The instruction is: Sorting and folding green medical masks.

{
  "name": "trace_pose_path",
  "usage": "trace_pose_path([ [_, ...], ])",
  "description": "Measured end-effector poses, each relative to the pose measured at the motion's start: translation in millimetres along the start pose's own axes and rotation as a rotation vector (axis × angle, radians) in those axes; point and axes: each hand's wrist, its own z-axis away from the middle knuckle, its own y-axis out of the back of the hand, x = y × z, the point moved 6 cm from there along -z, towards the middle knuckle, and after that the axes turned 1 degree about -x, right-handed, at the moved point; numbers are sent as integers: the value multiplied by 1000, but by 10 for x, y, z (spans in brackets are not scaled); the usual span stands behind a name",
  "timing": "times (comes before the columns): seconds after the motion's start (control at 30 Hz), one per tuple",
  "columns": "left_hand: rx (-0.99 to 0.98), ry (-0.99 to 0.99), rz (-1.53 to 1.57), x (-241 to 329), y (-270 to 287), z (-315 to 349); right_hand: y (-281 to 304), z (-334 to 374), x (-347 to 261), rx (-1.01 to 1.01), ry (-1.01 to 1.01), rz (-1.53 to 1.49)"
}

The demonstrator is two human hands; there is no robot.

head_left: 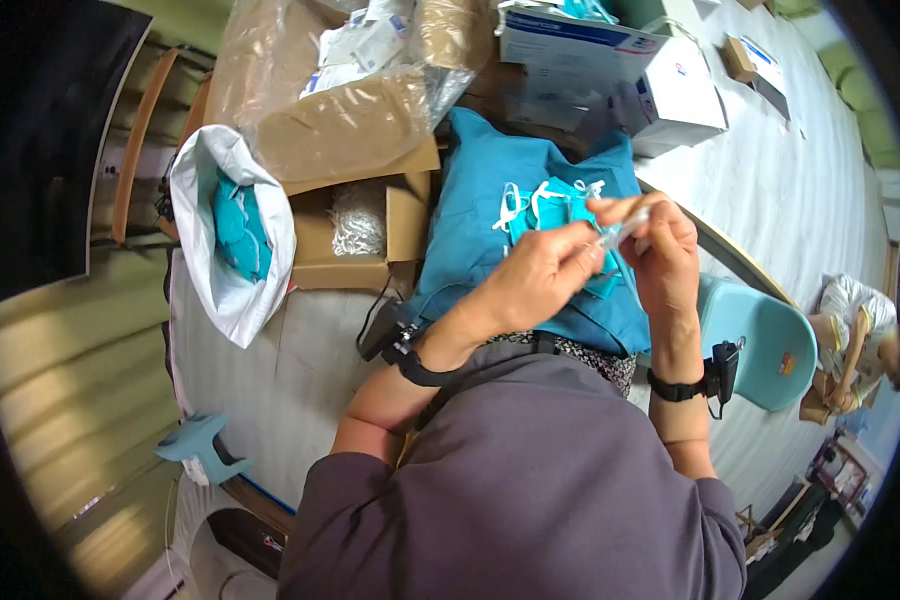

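My left hand (pixel 548 282) and my right hand (pixel 667 252) meet above my lap, fingers pinched. Between them is a small whitish strip (pixel 627 227), blurred and partly hidden, so its kind is unclear; both hands seem to grip it. Just under the hands, teal fabric pieces (pixel 577 207) with white cord loops (pixel 511 207) lie on a blue cloth (pixel 470 190) spread over my lap. One teal piece is partly covered by my fingers.
At left, a white sack (pixel 279 240) holds teal pieces (pixel 240 232). Beside it, a cardboard box (pixel 338 275) contains white cord (pixel 358 222). Ahead stand a plastic-wrapped carton (pixel 345 125) and a white box (pixel 672 97). A light-blue chair (pixel 760 335) and another person (pixel 855 335) are at right.
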Motion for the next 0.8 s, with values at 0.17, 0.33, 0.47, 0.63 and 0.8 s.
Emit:
trace_pose_path([
  [0.17,-174,-46,-95,54,-198,179,-171,265,-47,-50,-267,-238],
  [0.33,-221,-136,43,252,-108,547,-145,347,-535,-74,-157,-56],
  [0.47,-294,-8,206,309,-26,710,166,234,-939,7,-22,-333],
  [0.63,-384,58,476,201,-75,826,488,220,-1151,80,63,-304],
  [0.8,-284,318,911,-108,-100,527,-391,188,-458,-29,-75,45],
])
